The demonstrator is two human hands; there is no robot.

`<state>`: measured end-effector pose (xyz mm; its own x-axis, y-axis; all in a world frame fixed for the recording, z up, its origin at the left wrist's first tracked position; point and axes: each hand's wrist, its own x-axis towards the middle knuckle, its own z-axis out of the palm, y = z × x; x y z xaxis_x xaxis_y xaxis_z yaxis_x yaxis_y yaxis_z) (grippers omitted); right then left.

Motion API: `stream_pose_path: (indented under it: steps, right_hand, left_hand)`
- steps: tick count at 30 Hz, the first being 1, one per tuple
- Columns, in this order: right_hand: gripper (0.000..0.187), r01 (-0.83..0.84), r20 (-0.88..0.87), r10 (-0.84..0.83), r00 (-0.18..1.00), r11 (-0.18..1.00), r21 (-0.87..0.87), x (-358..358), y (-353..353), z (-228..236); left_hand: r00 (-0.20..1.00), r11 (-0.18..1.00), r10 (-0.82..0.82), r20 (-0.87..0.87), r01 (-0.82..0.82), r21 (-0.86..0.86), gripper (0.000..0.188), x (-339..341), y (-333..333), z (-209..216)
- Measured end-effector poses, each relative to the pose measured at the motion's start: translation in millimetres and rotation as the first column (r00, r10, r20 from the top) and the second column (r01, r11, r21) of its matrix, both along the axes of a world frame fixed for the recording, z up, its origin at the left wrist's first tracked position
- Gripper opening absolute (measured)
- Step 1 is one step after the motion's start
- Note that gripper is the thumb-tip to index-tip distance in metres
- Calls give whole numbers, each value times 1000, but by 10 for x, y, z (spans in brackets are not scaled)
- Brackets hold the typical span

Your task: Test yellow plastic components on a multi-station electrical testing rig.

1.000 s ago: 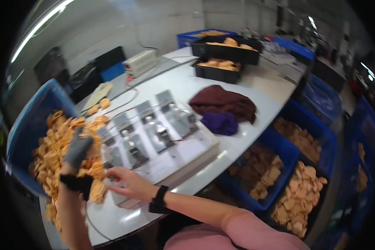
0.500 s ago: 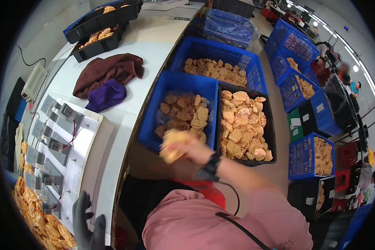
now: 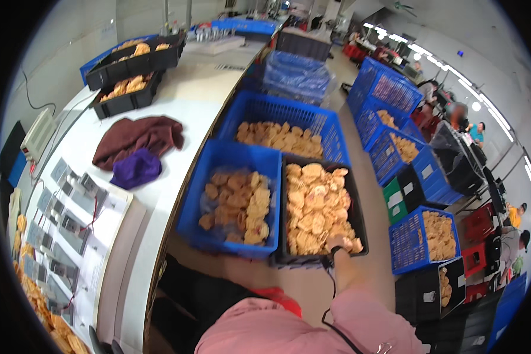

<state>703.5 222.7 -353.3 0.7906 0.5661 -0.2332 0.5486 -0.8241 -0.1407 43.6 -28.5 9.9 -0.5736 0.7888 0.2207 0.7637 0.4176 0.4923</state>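
My right hand [image 3: 336, 241], with a black band on the wrist, reaches into the near right corner of a black crate [image 3: 363, 227]. That crate is heaped with tan, ridged moulded pieces [image 3: 312, 200]. The hand touches the heap, and its fingers blend into the pieces, so their grip is hidden. Just left of it stands a blue bin [image 3: 189, 218] with more tan pieces [image 3: 257, 206] inside, some in clear plastic. My left hand [image 3: 103, 343], in a dark grey glove, shows only fingertips at the lower edge, stretched and apart, beside a white fixture [image 3: 115, 248].
A blue slatted crate [image 3: 336, 133] of tan pieces stands behind the bin. On the white bench [image 3: 186, 97] lie a brown cloth [image 3: 138, 138] and a purple cloth [image 3: 137, 169]; black trays [image 3: 127, 103] sit farther back. Stacked crates [image 3: 389, 88] line the right side, with people beyond.
My right hand has moved right, from the blue bin's near edge with tan pieces in it, to the black crate. My left hand has slipped mostly out of view. The view has tilted up.
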Motion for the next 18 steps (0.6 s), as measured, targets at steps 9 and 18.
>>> stream_pose_path:
  steps: [9,18]
  right_hand:
    - [64,120,-164,-109,980,991,60,-587,155,549]
    - [61,-234,-181,275,944,947,220,-1415,1474,852]
  left_hand:
    - [987,966,142,-74,-154,-206,52,-109,53,244]
    - [940,726,222,258,17,-687,67,-250,470,716]
